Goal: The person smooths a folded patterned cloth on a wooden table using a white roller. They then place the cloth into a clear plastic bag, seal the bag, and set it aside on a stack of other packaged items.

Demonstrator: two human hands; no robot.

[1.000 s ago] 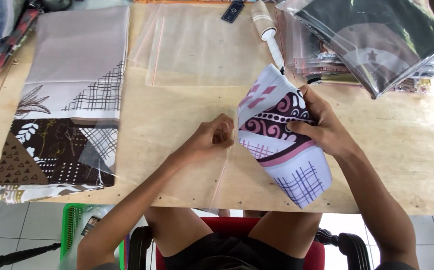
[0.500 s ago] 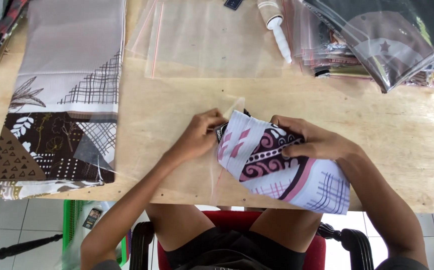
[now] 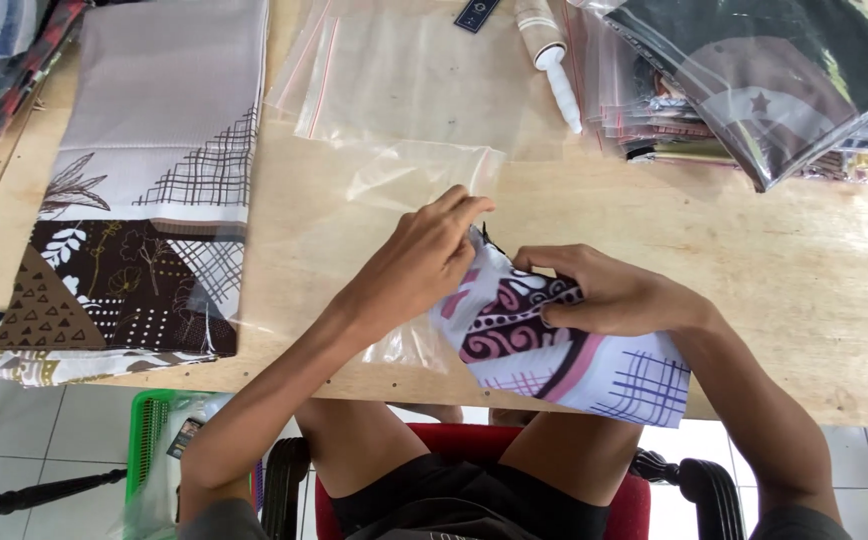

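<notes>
1. A folded cloth printed with purple swirls, pink bands and a blue grid on white (image 3: pixel 554 350) is shown at the near edge of the pale wooden table (image 3: pixel 804 300), one end overhanging toward the person's lap.
2. Compared with the view a second ago, the cloth has been lowered from a steep tilt to lie nearly flat, and its far-left end is now set at the mouth of a clear plastic bag (image 3: pixel 404 200); insertion is judged to have begun, not finished.
3. The long axis of the cloth runs from far left to near right; the leading end points toward the bag opening.
4. The right hand (image 3: pixel 604 295) is closed over the cloth, fingers pressed on top.
5. The left hand (image 3: pixel 419 265) is pinched shut on the bag's edge just beside the cloth's corner.
6. Farther off are seen: a stack of clear bags (image 3: pixel 424 70), a white roller tool (image 3: pixel 554 55), bagged cloths at far right (image 3: pixel 754 90), and a long brown-and-grey patterned cloth at left (image 3: pixel 144 190).
</notes>
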